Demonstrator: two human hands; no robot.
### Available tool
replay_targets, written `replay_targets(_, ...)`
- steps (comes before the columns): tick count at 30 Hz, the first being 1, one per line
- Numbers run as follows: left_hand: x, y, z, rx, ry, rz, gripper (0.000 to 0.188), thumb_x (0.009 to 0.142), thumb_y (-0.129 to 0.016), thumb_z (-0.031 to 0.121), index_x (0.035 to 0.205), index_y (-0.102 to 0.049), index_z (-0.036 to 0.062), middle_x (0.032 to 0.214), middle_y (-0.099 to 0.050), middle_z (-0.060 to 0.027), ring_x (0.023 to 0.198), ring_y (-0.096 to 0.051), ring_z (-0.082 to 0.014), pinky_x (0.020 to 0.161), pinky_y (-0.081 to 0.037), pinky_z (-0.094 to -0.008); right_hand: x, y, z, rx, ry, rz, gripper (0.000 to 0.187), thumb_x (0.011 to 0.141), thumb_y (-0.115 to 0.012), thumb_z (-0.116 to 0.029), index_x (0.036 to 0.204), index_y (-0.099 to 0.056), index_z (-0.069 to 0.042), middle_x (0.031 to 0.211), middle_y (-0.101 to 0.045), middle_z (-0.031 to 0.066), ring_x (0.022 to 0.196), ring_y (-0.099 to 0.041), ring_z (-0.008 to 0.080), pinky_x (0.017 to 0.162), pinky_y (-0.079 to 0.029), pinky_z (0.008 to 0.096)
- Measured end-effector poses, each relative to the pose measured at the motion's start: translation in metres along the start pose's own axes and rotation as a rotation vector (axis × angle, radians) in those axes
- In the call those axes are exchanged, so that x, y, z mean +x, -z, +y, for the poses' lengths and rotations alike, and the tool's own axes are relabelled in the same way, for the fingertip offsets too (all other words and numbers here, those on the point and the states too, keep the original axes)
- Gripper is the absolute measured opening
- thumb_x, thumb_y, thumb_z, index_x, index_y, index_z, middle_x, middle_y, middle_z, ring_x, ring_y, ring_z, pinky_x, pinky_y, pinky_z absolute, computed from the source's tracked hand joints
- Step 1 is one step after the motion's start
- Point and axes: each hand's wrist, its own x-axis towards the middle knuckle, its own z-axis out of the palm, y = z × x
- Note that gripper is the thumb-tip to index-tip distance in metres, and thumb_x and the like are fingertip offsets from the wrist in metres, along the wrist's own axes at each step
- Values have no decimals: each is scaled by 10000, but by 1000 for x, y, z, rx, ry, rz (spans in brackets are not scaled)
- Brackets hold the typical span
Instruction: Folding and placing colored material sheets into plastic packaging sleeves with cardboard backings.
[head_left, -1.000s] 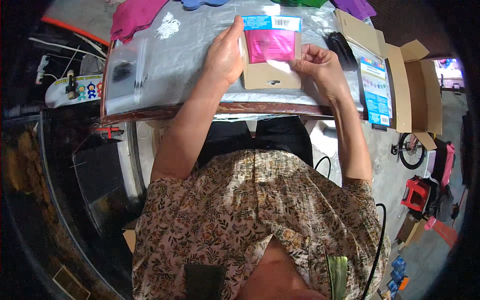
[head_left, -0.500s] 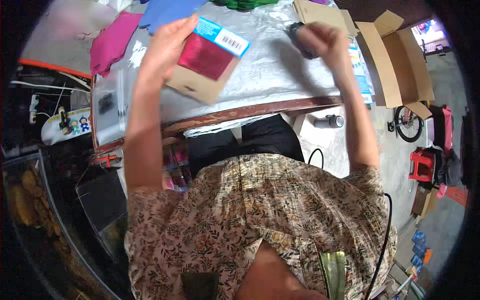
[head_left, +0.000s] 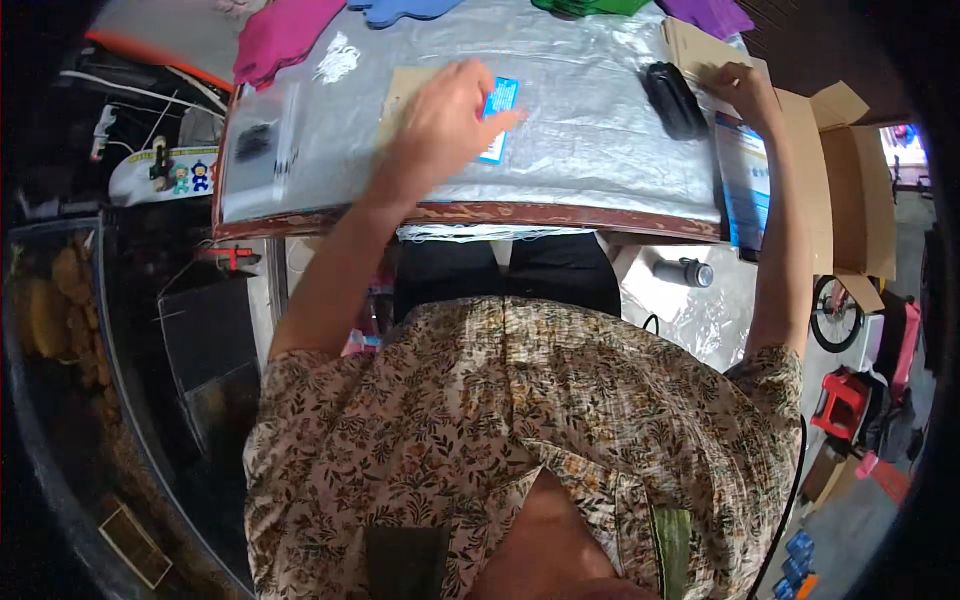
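A brown card (head_left: 400,92) with a blue label end (head_left: 500,125) lies on the silver-covered table (head_left: 580,150). My left hand (head_left: 445,115) rests across its middle, thumb stretched out over the label and fingers bent, hiding the red panel. At the table's right, my right hand (head_left: 748,92) has its fingers closed at the edge of a stack of flat brown cards (head_left: 695,45). Just left of that hand, a black oblong object (head_left: 676,102) lies on the table; its kind is unclear.
Pink (head_left: 285,35), blue (head_left: 400,8), green (head_left: 590,6) and purple (head_left: 708,14) piles line the far side. White strings (head_left: 337,58) lie at the left. Blue-and-white printed packaging (head_left: 740,180) is at the right edge, beside an open cardboard box (head_left: 860,190).
The card has gone from raised in my left hand to flat on the table under it. My right hand has left the black object and moved right to the brown cards.
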Motion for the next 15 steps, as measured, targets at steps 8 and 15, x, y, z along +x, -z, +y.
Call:
replay_targets(8,-19,-25,17,35,242,62,473,788,-814,312,1017,-573,-25,886,-664,-202,830,-679,-377,731,-536,-470,-2,11,-4,17,-41,-72,159,918,-657,-52,1058,-685,19,921,-721,115,831,-697,199,743,-554,345)
replay_targets(15,-24,-30,13,44,156,189,264,808,-751,196,904,-619,-12,858,-659,-206,777,-690,-397,688,-555,-488,-40,13,-157,733,52,318,144,945,-656,-57,1064,-685,19,897,-692,94,854,-628,102,771,-505,248)
